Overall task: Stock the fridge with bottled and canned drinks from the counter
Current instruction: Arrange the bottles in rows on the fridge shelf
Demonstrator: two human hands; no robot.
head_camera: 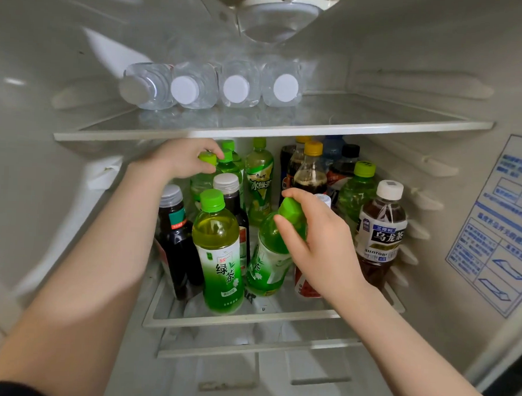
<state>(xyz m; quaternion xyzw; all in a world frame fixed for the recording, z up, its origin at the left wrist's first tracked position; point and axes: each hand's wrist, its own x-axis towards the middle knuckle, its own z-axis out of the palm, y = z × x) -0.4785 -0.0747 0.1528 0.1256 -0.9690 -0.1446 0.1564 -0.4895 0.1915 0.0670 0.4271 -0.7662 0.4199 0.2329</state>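
Head view: four clear white-capped water bottles (210,86) lay on the glass shelf (377,119); left hand (180,157) gripped one green bottle cap (207,158), right hand (320,239) clasped one tilted green tea bottle (270,258).

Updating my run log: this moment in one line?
left hand: grips rear green-capped bottle | right hand: holds tilted green tea bottle

The clear glass upper shelf (377,113) lies bare at three o'clock of four clear plastic water bottles (210,86) lying on their sides. Below, upright plastic drink bottles (258,179) crowd the white-rimmed lower shelf (248,318); only its front strip at six o'clock is open.
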